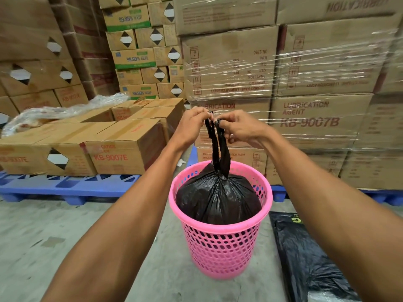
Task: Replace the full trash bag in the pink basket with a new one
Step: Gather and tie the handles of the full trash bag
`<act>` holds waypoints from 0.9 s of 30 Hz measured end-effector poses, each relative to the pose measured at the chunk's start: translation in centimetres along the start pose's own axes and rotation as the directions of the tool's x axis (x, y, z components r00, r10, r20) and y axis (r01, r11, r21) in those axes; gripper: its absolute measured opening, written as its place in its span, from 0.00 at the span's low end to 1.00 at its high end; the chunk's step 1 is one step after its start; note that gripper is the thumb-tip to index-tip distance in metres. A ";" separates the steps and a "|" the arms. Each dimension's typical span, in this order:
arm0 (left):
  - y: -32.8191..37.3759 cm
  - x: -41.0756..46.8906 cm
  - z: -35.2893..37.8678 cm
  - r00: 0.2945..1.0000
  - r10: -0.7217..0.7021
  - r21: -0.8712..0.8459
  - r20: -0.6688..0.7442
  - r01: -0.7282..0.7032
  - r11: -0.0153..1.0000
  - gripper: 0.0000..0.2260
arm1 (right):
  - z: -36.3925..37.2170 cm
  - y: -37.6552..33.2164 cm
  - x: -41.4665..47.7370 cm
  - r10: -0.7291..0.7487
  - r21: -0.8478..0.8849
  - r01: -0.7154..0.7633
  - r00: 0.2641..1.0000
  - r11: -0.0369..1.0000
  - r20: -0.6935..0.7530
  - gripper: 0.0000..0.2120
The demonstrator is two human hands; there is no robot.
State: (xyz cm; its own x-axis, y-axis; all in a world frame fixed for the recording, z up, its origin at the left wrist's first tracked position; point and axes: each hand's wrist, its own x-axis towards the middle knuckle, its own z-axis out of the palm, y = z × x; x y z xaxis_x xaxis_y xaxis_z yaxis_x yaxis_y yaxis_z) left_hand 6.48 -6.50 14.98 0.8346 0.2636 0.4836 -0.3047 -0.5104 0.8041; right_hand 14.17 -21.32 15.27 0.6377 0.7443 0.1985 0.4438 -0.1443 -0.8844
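From the head camera I see my two bare arms reaching forward over a round pink plastic basket with a perforated wall (224, 247), which stands upright on the grey concrete floor (43, 236). Inside it sits the full black plastic trash bag (218, 199), bulging up to about rim level and gathered into a knot at its top. Two long black bag handles (218, 147) rise from that knot, drawn up straight. My left hand (192, 127) has its fingers pressed together, pinching the top of the left handle; my right hand (239, 129) is curled closed around the top of the right handle. The two hands nearly meet above the basket, and the bag's body is still down inside the basket wall.

On the floor just to the right of the basket lies a flat pack of black plastic bags (309, 258). Behind the basket, brown cardboard boxes wrapped in clear film (316, 83) are stacked high on a blue plastic pallet (69, 186), with lower boxes on the left.
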 end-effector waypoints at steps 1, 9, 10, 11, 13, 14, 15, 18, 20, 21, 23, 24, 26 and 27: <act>-0.1 -0.1 0.1 1.000 0.006 -0.025 0.004 -0.006 1.000 0.15 | 0.0 0.0 0.0 0.007 0.007 -0.007 1.000 1.000 0.007 0.12; -4.8 -2.5 3.4 0.951 -0.286 -0.194 0.117 0.305 0.932 0.20 | -0.5 -0.4 0.1 0.048 0.052 -0.035 0.956 0.998 -0.289 0.12; -6.0 -3.5 4.5 0.931 -0.313 -0.152 0.185 0.342 0.927 0.21 | -0.5 -0.8 0.1 0.044 0.044 -0.031 0.947 0.999 -0.319 0.12; -7.2 -4.6 5.6 0.908 -0.342 -0.109 0.244 0.376 0.920 0.21 | -0.5 -1.2 0.1 0.038 0.042 -0.025 0.939 0.999 -0.342 0.13; -8.8 -6.1 7.6 0.892 -0.387 -0.010 0.233 0.400 0.916 0.19 | -0.2 -2.0 0.1 0.028 0.034 -0.017 0.935 0.999 -0.354 0.12; -9.3 -6.4 8.4 0.915 -0.374 0.036 0.152 0.373 0.927 0.16 | 0.1 -2.3 -0.1 0.027 0.028 -0.019 0.940 0.999 -0.341 0.11; -9.7 -6.4 9.0 0.940 -0.335 0.072 0.070 0.330 0.941 0.14 | 0.3 -2.5 -0.2 0.020 0.017 -0.015 0.946 1.000 -0.323 0.10; -9.5 -6.2 9.6 0.968 -0.252 0.094 0.014 0.250 0.964 0.14 | -0.2 -2.7 -1.1 -0.014 0.017 0.020 0.952 1.000 -0.305 0.08; -9.7 -5.9 9.4 0.965 -0.261 0.119 -0.008 0.260 0.958 0.17 | -1.7 -2.3 -1.8 -0.006 0.005 0.008 0.936 1.000 -0.351 0.10; -9.8 -5.8 9.1 0.963 -0.266 0.127 -0.033 0.268 0.955 0.17 | -2.5 -1.5 -2.0 0.012 -0.028 -0.026 0.916 0.999 -0.401 0.11; -9.6 -5.7 8.8 0.953 -0.296 0.118 -0.060 0.302 0.946 0.17 | -4.0 1.7 -2.3 0.063 -0.152 -0.163 0.857 0.975 -0.512 0.12; -9.6 -5.6 8.8 0.946 -0.319 0.097 -0.060 0.323 0.941 0.18 | -4.2 4.1 -2.6 0.111 -0.218 -0.268 0.831 0.938 -0.546 0.12; -9.1 -5.4 8.8 0.941 -0.333 0.070 -0.054 0.336 0.939 0.19 | -4.1 9.3 -3.9 0.232 -0.394 -0.469 0.824 0.791 -0.516 0.10; -8.9 -5.3 8.7 0.941 -0.334 0.063 -0.058 0.338 0.939 0.20 | -3.5 12.0 -4.6 0.297 -0.487 -0.516 0.838 0.704 -0.458 0.11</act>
State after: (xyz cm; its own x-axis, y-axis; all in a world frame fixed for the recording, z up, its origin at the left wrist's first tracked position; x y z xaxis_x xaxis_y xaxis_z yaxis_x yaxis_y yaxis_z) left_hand 8.76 -10.45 2.25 0.8604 0.4661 0.2062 0.0247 -0.4422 0.8966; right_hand 18.77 -28.73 5.25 0.9545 0.2821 0.0969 0.2903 -0.8037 -0.5194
